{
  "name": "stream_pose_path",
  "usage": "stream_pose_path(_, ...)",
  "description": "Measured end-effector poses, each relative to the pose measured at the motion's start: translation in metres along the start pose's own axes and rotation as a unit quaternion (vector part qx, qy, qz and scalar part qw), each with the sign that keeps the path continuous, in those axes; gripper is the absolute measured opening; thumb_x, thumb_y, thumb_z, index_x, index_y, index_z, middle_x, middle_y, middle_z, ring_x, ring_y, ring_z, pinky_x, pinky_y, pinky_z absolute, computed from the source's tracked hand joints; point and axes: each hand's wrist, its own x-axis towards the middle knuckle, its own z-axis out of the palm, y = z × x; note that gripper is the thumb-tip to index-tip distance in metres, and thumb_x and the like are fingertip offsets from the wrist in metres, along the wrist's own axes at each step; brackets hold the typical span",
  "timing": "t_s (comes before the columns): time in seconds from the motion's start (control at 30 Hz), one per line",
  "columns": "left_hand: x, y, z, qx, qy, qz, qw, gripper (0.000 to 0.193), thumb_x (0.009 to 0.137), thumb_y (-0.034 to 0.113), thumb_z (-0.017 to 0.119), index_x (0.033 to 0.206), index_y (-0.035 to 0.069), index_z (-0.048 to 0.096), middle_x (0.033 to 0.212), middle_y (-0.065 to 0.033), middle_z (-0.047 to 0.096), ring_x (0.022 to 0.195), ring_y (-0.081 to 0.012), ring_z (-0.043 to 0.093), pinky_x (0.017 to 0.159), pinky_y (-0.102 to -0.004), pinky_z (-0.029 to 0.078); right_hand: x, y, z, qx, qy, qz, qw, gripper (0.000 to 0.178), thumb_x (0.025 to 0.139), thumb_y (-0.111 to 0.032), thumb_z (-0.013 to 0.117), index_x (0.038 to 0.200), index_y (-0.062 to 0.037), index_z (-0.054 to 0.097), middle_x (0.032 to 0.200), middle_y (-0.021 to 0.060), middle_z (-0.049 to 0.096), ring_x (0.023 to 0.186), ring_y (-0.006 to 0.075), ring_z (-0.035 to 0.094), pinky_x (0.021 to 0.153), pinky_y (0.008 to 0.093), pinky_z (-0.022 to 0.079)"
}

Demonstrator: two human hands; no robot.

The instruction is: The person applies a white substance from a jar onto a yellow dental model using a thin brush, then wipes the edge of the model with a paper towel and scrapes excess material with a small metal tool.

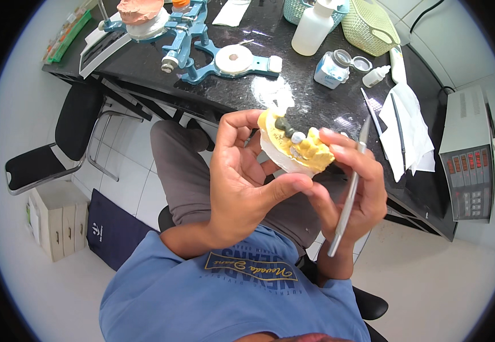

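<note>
A yellow dental cast (310,159) on a white plaster base is held up in front of my chest. Dark green wax-like material and one pale tooth-shaped piece sit along its ridge. My left hand (238,171) grips the cast from the left, thumb against the lower front edge. On the other side, my right hand (358,182) steadies the cast with its fingertips. That same hand also carries a slim metal-handled knife (345,214), its blade pointing up and away from the cast. The palm side of the right fingers is partly hidden.
The black worktop (310,85) carries a blue articulator (207,62), a white bottle (311,34), a small open jar (333,69) and a dropper bottle (376,75). Thin tools lie by white tissue (410,131). A grey control unit (469,159) stands right; baskets (370,28) sit behind.
</note>
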Motion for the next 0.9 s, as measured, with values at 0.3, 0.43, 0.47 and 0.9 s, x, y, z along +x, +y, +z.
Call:
stream_pose_path(0.3, 0.004, 0.007, -0.002, 0.078, 0.003, 0.085, 0.993, 0.069, 0.067, 0.0, 0.082, 0.117, 0.003, 0.034, 0.118, -0.0146, 0.047, 0.112, -0.02, 0.053, 0.093, -0.0354, 0.053, -0.002, 0.007, 0.006, 0.203, -0.004, 0.109, 0.973, 0.04, 0.076, -0.003, 0.074, 0.11, 0.0049, 0.054, 0.109, 0.0225, 0.061, 0.105, 0.0322, 0.062, 0.087, 0.0371, 0.054)
stream_pose_path(0.43, 0.004, 0.017, -0.011, 0.156, -0.069, 0.105, 0.98, 0.077, 0.068, 0.001, 0.081, 0.13, 0.0, 0.036, 0.112, -0.0132, 0.054, 0.109, -0.0182, 0.055, 0.091, -0.031, 0.053, -0.003, 0.014, -0.001, 0.283, -0.045, 0.14, 0.948, 0.04, 0.077, 0.003, 0.07, 0.113, 0.0058, 0.053, 0.112, 0.022, 0.058, 0.109, 0.0329, 0.06, 0.089, 0.0385, 0.055)
stream_pose_path(0.47, 0.004, 0.018, -0.01, 0.161, -0.071, 0.115, 0.978, 0.07, 0.068, 0.001, 0.081, 0.128, -0.002, 0.044, 0.11, -0.0119, 0.055, 0.107, -0.0164, 0.055, 0.089, -0.0292, 0.053, -0.002, 0.015, -0.002, 0.282, -0.043, 0.141, 0.948, 0.04, 0.077, 0.003, 0.07, 0.113, 0.0058, 0.053, 0.112, 0.022, 0.058, 0.109, 0.0329, 0.06, 0.089, 0.0385, 0.055)
stream_pose_path(0.9, 0.004, 0.016, -0.021, 0.263, -0.091, 0.168, 0.946, 0.054, 0.071, 0.014, 0.083, 0.113, 0.001, 0.051, 0.105, -0.0122, 0.054, 0.098, -0.017, 0.058, 0.084, -0.0271, 0.05, -0.004, 0.014, -0.005, 0.174, 0.015, 0.096, 0.98, 0.062, 0.092, -0.052, 0.048, 0.114, 0.0053, 0.055, 0.106, 0.0186, 0.059, 0.099, 0.0278, 0.062, 0.087, 0.0372, 0.049)
